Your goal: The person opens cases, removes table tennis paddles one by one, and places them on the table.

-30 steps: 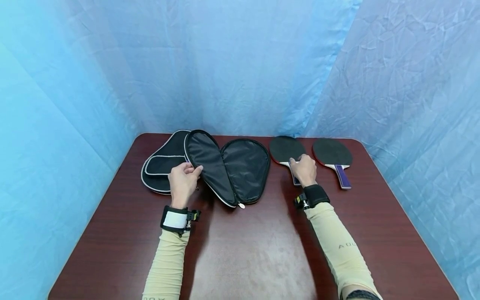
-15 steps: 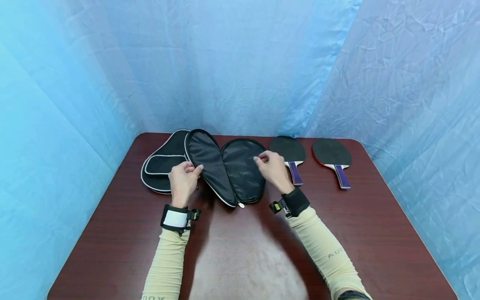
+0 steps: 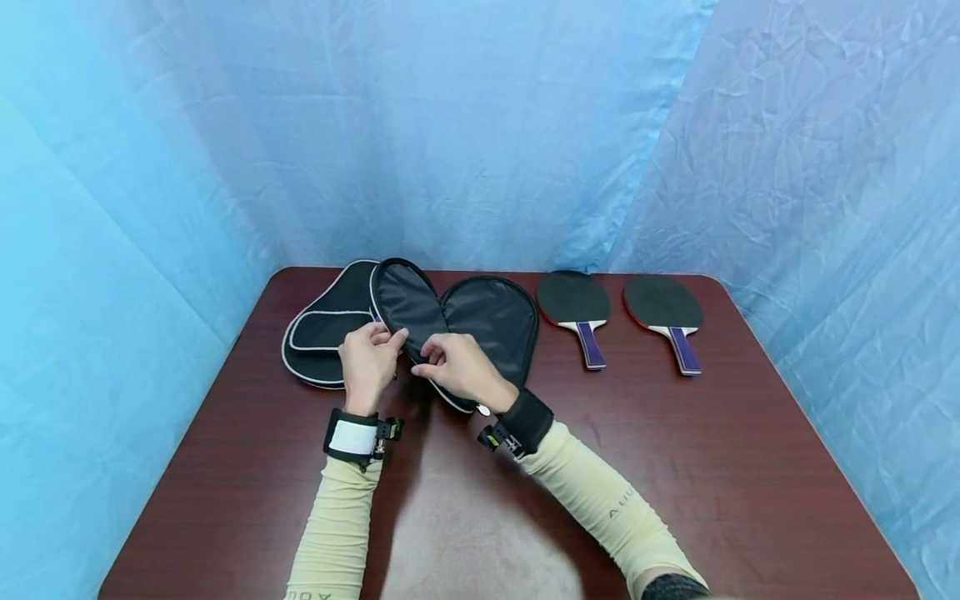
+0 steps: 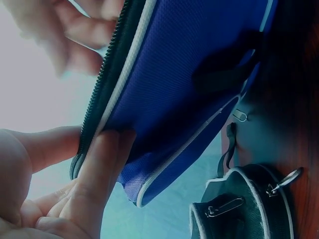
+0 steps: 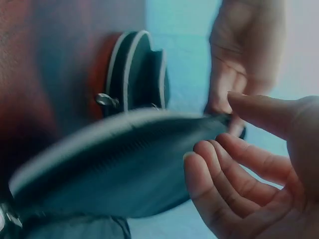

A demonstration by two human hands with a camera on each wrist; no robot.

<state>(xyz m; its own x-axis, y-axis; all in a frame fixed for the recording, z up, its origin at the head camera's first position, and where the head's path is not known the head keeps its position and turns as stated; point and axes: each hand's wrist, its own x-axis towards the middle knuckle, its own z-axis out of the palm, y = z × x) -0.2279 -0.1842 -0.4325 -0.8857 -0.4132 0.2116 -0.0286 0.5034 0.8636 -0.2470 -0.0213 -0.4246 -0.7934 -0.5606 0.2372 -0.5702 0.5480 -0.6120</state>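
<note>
An unzipped table tennis paddle case (image 3: 491, 312) lies spread, black lining up, its left half raised. My left hand (image 3: 367, 367) pinches the left rim of that half. The left wrist view shows thumb and fingers on either side of the zipper edge (image 4: 102, 89), with the blue outer fabric (image 4: 164, 94) facing that camera. My right hand (image 3: 465, 367) is over the raised half, beside the left hand. In the right wrist view its thumb and fingers (image 5: 202, 174) are bent but apart near the rim, with nothing between them.
A second black case (image 3: 318, 367) with white piping lies at the left, partly under the raised half. Two paddles with black faces and purple handles, a nearer one (image 3: 573, 296) and a farther one (image 3: 663, 300), lie at the right. Blue curtains (image 3: 480, 133) surround the brown table (image 3: 712, 475).
My right hand has moved left from the nearer paddle's handle, across the case, to beside my left hand. The left hand keeps its pinch on the rim. Both paddles stay in place.
</note>
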